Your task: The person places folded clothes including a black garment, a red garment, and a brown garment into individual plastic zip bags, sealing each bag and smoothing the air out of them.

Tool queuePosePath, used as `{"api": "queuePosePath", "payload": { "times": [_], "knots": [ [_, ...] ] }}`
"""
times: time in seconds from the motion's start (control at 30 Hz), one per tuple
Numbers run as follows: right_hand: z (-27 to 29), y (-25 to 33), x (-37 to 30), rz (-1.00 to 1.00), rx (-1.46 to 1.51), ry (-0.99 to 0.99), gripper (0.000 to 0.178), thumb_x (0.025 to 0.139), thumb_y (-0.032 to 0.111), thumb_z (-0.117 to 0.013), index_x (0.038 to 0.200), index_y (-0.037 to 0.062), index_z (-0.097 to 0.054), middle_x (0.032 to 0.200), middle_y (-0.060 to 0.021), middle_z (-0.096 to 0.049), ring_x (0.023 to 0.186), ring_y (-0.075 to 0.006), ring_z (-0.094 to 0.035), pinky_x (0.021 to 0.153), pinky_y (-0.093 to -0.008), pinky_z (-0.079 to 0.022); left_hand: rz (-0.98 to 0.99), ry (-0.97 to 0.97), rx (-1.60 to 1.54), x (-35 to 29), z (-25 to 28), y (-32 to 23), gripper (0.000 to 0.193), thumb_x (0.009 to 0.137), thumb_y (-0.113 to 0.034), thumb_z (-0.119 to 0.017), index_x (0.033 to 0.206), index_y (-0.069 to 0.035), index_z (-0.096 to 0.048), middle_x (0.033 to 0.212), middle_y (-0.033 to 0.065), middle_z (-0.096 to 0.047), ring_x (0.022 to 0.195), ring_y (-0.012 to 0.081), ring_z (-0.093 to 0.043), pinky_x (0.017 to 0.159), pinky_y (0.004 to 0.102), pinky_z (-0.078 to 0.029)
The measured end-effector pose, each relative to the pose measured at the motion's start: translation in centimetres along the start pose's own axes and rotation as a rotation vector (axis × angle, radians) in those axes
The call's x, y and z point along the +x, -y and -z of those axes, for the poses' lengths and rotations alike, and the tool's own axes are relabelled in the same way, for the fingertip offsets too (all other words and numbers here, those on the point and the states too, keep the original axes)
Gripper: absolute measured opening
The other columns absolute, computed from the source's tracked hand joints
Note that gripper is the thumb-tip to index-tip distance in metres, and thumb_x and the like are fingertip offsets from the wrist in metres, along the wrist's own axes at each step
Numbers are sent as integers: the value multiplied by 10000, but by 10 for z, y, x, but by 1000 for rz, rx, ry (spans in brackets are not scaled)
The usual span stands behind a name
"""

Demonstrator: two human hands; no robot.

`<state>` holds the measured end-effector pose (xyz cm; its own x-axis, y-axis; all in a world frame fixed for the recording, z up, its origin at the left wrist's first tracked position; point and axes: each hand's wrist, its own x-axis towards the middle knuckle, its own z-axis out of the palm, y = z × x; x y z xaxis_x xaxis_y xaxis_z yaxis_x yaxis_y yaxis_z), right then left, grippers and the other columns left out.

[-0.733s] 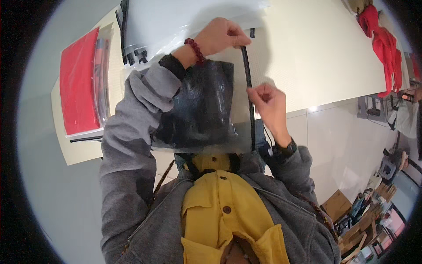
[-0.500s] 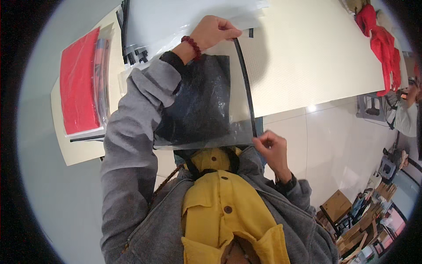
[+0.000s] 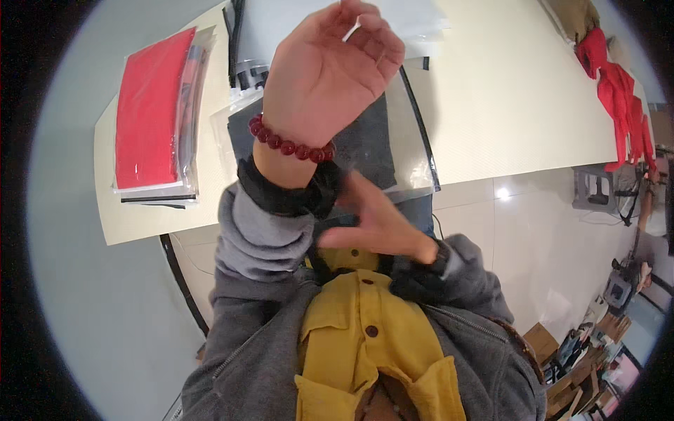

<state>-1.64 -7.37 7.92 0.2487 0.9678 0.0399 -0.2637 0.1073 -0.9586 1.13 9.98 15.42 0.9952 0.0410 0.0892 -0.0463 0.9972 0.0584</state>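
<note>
My left hand (image 3: 330, 77) is raised palm-up above the table, fingers loosely curled and apart, with nothing in them. A dark red bead bracelet (image 3: 288, 146) circles its wrist. My right hand (image 3: 382, 221) is beside the left forearm at the black sleeve cuff (image 3: 319, 189); its thumb is spread from the fingers, which are blurred and partly hidden by the cuff. Beneath my hands lies a clear plastic bag with dark grey folded cloth (image 3: 368, 144) inside. A black strip (image 3: 420, 123) runs along the bag's right edge, touched by neither hand. My left arm covers part of the bag.
A bagged red cloth (image 3: 151, 116) lies on a stack at the left of the cream table (image 3: 491, 119). More clear bags with black edges (image 3: 281, 28) lie at the far side. Red fabric (image 3: 618, 105) hangs at the right edge. A grey stool (image 3: 595, 188) stands on the floor.
Both hands have let go of the bag's black strip. The bag now lies on the table. My left hand has risen and turned palm-up; my right has moved left to the left sleeve.
</note>
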Motion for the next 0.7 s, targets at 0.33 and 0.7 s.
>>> {"api": "queuePosePath", "payload": {
  "times": [0.33, 0.7],
  "knots": [
    [-56, 0, 24, -401, 450, -394, 498, 810, 170, -754, 1189, -1, -479, 993, -14, -618, 858, -103, -568, 777, -259, -483, -778, -305, 1583, -31, 53, -19, 125, 894, -147, -561, 980, -62, -592, 867, 38, -576, 803, 170, -547, 763, 336, -467],
    [8, 23, 9, -592, -201, 274, 539, 888, 189, -650, 1362, 46, -437, 1324, -137, -527, 1212, -190, -508, 1007, -327, -412, -536, -530, 2476, -149, 75, -38, 259, 846, -121, -625, 1098, -61, -630, 1124, 116, -613, 1056, 306, -571, 913, 387, -445]
  ]
}}
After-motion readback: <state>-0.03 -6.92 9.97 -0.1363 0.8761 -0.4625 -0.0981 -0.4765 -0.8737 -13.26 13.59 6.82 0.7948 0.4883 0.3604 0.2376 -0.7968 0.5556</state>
